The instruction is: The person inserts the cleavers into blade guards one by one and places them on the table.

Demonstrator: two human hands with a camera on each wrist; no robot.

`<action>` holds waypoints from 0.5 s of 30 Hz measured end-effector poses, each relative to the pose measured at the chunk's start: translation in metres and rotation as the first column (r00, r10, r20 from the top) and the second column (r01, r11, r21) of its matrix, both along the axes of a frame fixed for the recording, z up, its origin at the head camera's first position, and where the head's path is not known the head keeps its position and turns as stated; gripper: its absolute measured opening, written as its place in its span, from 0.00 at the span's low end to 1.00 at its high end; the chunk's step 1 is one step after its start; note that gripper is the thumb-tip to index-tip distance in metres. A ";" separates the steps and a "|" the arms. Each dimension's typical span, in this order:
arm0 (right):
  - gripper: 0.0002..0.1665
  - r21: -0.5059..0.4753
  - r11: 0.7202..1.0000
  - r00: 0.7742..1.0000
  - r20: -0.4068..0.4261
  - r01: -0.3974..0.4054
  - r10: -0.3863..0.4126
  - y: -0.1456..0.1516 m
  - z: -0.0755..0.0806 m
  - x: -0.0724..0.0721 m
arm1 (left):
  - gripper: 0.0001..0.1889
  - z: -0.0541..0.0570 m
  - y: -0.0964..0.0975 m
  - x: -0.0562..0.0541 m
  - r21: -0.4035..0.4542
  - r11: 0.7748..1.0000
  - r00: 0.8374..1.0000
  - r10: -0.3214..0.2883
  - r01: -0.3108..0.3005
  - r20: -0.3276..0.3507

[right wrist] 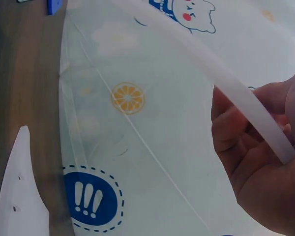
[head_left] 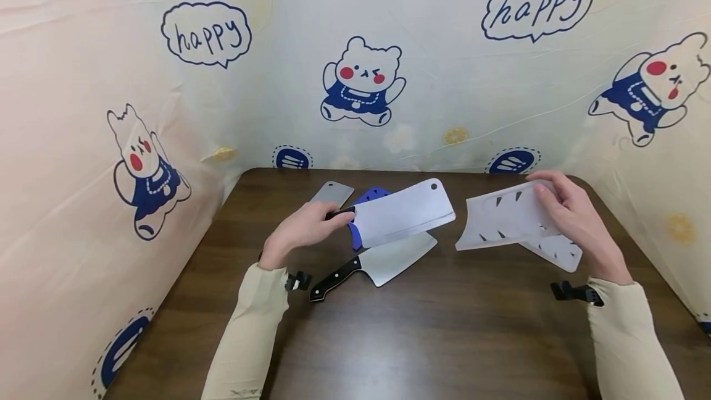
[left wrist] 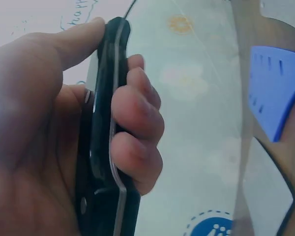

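Note:
My left hand grips a cleaver by its black riveted handle, fingers curled round it. The broad blade, with a hole near its far corner, points right above the table. My right hand pinches a white plastic blade cover by its right end, thumb on the near face. That cover has small triangular slits and a curved-in left end, which faces the cleaver's tip across a gap. A second white blade cover lies on the table below it, partly hidden.
Another knife with a black handle lies on the brown table, partly under the held blade. Behind are a blue blade cover and another cleaver blade, partly hidden by my left hand. Printed cloth walls surround the table's back and sides.

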State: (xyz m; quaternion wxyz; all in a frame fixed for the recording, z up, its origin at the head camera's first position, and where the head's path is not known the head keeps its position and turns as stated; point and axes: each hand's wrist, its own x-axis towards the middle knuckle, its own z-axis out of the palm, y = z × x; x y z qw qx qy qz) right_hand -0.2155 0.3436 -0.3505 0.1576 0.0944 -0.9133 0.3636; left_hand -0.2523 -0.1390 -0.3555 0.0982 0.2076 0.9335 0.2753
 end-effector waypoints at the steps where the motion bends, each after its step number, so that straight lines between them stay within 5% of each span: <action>1: 0.19 -0.006 1.000 1.000 -0.006 0.004 -0.004 0.000 -0.002 -0.001 | 0.24 -0.001 -0.001 -0.001 0.004 1.000 1.000 0.002 -0.002 0.009; 7: 0.18 -0.091 0.995 0.998 -0.050 0.029 -0.033 -0.002 -0.007 -0.001 | 0.24 -0.006 -0.007 -0.004 0.031 1.000 0.998 0.004 -0.006 0.058; 15: 0.18 -0.215 0.976 0.998 -0.045 0.040 -0.050 -0.012 -0.012 -0.004 | 0.23 -0.009 -0.004 -0.006 0.074 0.997 1.000 0.009 -0.009 -0.007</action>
